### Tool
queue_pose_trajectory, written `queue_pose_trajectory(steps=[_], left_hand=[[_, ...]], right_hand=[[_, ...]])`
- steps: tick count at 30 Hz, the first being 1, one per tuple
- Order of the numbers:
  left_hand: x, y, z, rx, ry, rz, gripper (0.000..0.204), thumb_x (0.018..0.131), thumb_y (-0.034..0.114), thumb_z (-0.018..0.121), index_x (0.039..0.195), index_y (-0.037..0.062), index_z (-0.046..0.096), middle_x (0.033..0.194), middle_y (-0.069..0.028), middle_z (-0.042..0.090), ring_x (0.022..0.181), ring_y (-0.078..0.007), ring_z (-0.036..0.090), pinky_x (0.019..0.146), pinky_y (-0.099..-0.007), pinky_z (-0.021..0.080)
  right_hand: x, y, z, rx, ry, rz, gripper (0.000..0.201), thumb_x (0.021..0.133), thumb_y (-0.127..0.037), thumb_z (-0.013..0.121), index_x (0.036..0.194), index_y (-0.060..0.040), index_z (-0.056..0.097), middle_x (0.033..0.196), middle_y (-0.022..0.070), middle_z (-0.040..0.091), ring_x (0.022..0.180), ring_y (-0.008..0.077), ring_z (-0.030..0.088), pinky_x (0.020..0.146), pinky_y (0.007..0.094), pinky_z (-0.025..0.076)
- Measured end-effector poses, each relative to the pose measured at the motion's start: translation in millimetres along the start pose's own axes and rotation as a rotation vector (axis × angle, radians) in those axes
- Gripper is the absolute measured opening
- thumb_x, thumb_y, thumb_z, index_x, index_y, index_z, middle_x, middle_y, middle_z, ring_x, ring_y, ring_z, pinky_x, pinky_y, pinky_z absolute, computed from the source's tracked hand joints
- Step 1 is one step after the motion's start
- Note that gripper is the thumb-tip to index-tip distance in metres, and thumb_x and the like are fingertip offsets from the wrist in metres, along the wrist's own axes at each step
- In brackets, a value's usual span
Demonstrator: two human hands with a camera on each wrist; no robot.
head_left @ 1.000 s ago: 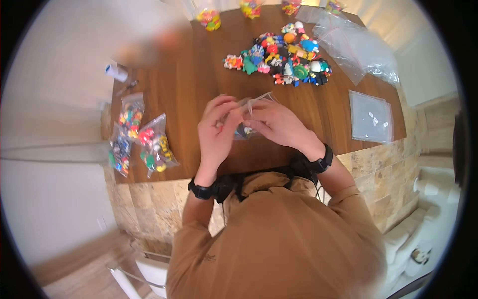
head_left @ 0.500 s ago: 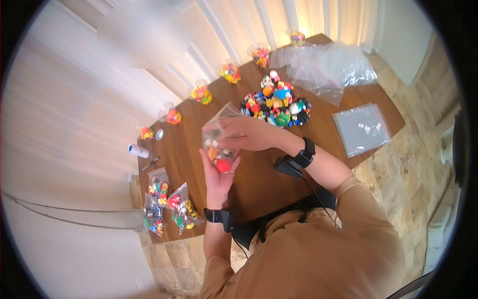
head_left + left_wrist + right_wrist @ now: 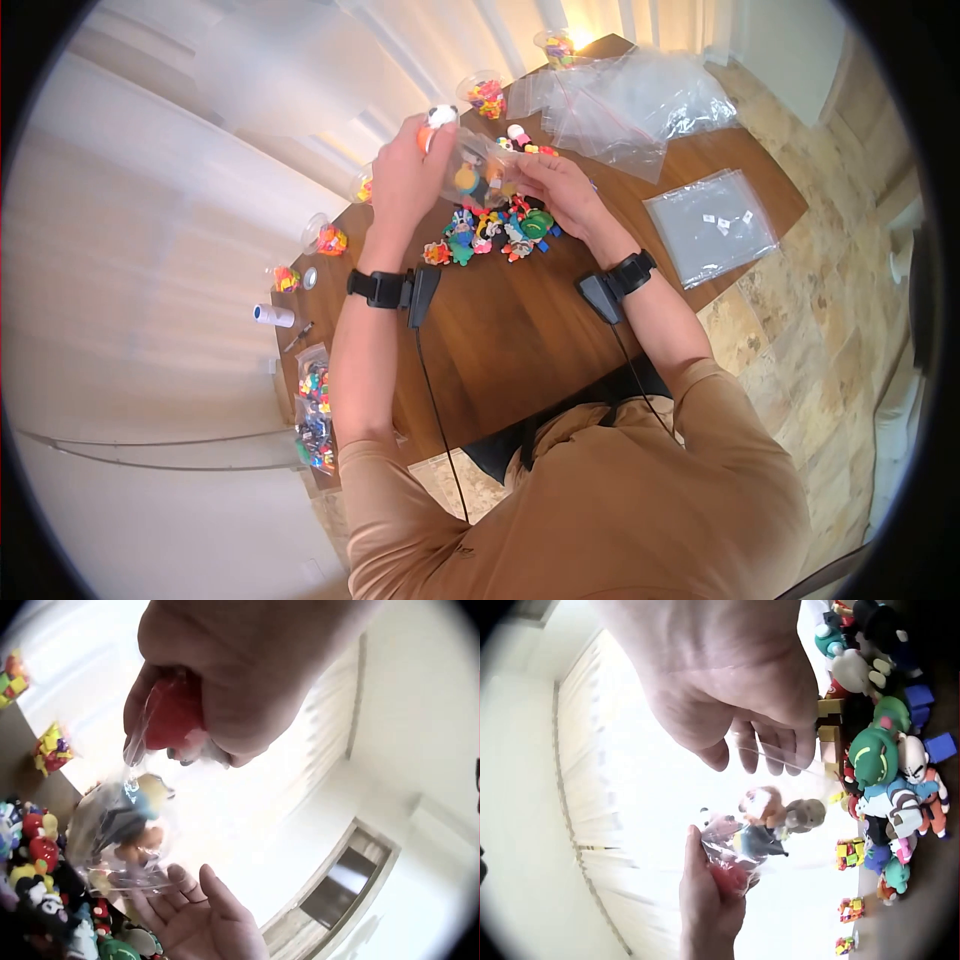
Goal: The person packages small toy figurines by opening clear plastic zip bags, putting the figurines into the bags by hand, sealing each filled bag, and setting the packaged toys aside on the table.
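Note:
A clear plastic bag (image 3: 468,150) with several small toy figures (image 3: 763,806) inside is up in the air over the pile of toy figures (image 3: 500,235). My left hand (image 3: 400,175) grips one end of it, fingers curled round a red part (image 3: 174,712) inside the plastic. Beside the left thumb, a black-and-white panda head (image 3: 441,117) shows in the head view. At the bag's other end is my right hand (image 3: 562,192), its fingers extended and thumb apart from them. Its fingertips reach the plastic edge, palm facing up in the left wrist view.
Cups of colourful pieces (image 3: 487,98) line the table's far edge. Large clear bags (image 3: 640,105) lie at the back right, with a flat stack of bags (image 3: 700,245) nearer. Filled bags (image 3: 314,420) lie at the left edge, near a white roll (image 3: 273,316) and a pen (image 3: 298,336).
Both hands have risen from the table's near side to over the pile with the bag. My left hand went from cupping it below to gripping its end; the right slid to the other end.

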State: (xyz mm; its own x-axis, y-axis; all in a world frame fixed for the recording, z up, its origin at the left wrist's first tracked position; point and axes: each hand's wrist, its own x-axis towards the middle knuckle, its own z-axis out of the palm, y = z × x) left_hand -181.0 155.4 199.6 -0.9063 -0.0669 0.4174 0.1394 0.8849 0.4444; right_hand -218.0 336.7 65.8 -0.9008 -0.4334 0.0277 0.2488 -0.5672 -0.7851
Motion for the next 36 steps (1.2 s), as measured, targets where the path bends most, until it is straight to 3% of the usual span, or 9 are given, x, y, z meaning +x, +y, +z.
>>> queue_pose_trajectory(steps=[5, 13, 15, 21, 24, 28, 30, 33, 36], left_hand=[[22.7, 3.4, -0.8, 0.043, -0.005, 0.013, 0.048, 0.093, 0.046, 0.059, 0.110, 0.0019, 0.066, 0.086, -0.0242, 0.069, 0.086, -0.0411, 0.068, 0.076, -0.0454, 0.052], [19.6, -18.0, -13.3, -0.377, 0.055, -0.129, 0.043, 0.100, 0.037, 0.052, 0.102, -0.0023, 0.068, 0.070, -0.0026, 0.060, 0.054, -0.0094, 0.052, 0.055, -0.0256, 0.046], [13.3, -28.4, -12.7, -0.459, 0.030, -0.183, 0.040, 0.102, 0.033, 0.050, 0.100, -0.0022, 0.068, 0.076, -0.0022, 0.061, 0.065, -0.0095, 0.055, 0.060, -0.0250, 0.046], [2.0, -68.8, 19.5, -0.517, -0.030, -0.161, 0.038, 0.103, 0.029, 0.046, 0.105, -0.0025, 0.068, 0.084, -0.0026, 0.066, 0.077, -0.0093, 0.058, 0.071, -0.0264, 0.047], [-3.3, -58.8, 30.5, -0.446, -0.057, -0.043, 0.040, 0.103, 0.030, 0.046, 0.106, -0.0026, 0.068, 0.082, -0.0048, 0.067, 0.076, -0.0120, 0.059, 0.070, -0.0304, 0.048], [-1.7, -32.5, 26.5, -0.271, -0.132, 0.133, 0.039, 0.104, 0.031, 0.043, 0.106, 0.0005, 0.067, 0.076, -0.0108, 0.065, 0.072, -0.0181, 0.061, 0.069, -0.0334, 0.048], [1.7, -29.9, 23.6, -0.226, -0.138, 0.136, 0.039, 0.104, 0.032, 0.042, 0.107, 0.0009, 0.067, 0.075, -0.0127, 0.064, 0.071, -0.0199, 0.062, 0.068, -0.0348, 0.048], [10.0, -35.0, 20.3, -0.180, -0.158, 0.086, 0.038, 0.103, 0.032, 0.045, 0.107, 0.0012, 0.066, 0.076, -0.0134, 0.065, 0.071, -0.0207, 0.063, 0.068, -0.0364, 0.049], [4.6, -39.0, 21.2, -0.302, -0.196, 0.040, 0.034, 0.099, 0.031, 0.055, 0.107, 0.0004, 0.067, 0.080, -0.0097, 0.069, 0.073, -0.0181, 0.063, 0.069, -0.0351, 0.050]], right_hand=[[8.3, 7.0, -21.0, -0.228, -0.014, -0.001, 0.024, 0.100, -0.024, 0.058, 0.111, -0.0038, 0.066, 0.107, 0.0032, 0.068, 0.095, 0.0094, 0.062, 0.085, 0.0250, 0.049], [-1.1, -4.0, -29.5, -0.567, 0.103, -0.072, 0.021, 0.098, -0.018, 0.058, 0.108, -0.0020, 0.066, 0.093, 0.0013, 0.070, 0.079, 0.0079, 0.063, 0.071, 0.0241, 0.051], [-0.8, -5.3, -47.6, -0.777, 0.252, -0.415, 0.021, 0.097, -0.016, 0.058, 0.107, 0.0001, 0.066, 0.093, 0.0016, 0.070, 0.075, 0.0073, 0.061, 0.070, 0.0233, 0.050], [-5.0, -6.7, -66.4, -0.547, 0.262, -0.377, 0.030, 0.096, -0.022, 0.060, 0.114, 0.0011, 0.066, 0.085, 0.0036, 0.069, 0.076, 0.0094, 0.061, 0.072, 0.0270, 0.050], [-8.7, -22.3, -31.7, -0.766, 0.046, -0.354, 0.043, 0.098, -0.022, 0.061, 0.133, 0.0013, 0.055, 0.118, 0.0073, 0.067, 0.105, 0.0148, 0.064, 0.092, 0.0276, 0.050], [32.6, -35.3, 8.0, -0.909, -0.048, -0.508, 0.049, 0.097, -0.024, 0.062, 0.139, -0.0020, 0.050, 0.124, 0.0087, 0.065, 0.111, 0.0162, 0.063, 0.095, 0.0288, 0.049], [48.9, -44.2, 25.0, -0.557, -0.305, -0.335, 0.042, 0.096, -0.025, 0.063, 0.132, -0.0047, 0.058, 0.114, 0.0047, 0.068, 0.102, 0.0134, 0.064, 0.088, 0.0273, 0.050], [58.6, -56.7, 36.1, -0.944, -0.316, -0.192, 0.033, 0.095, -0.025, 0.064, 0.119, -0.0023, 0.065, 0.101, 0.0014, 0.069, 0.090, 0.0106, 0.061, 0.080, 0.0253, 0.049], [65.9, -39.5, 39.7, -0.866, -0.252, -0.299, 0.026, 0.095, -0.023, 0.064, 0.106, 0.0003, 0.069, 0.090, -0.0003, 0.066, 0.081, 0.0083, 0.057, 0.073, 0.0240, 0.046]])
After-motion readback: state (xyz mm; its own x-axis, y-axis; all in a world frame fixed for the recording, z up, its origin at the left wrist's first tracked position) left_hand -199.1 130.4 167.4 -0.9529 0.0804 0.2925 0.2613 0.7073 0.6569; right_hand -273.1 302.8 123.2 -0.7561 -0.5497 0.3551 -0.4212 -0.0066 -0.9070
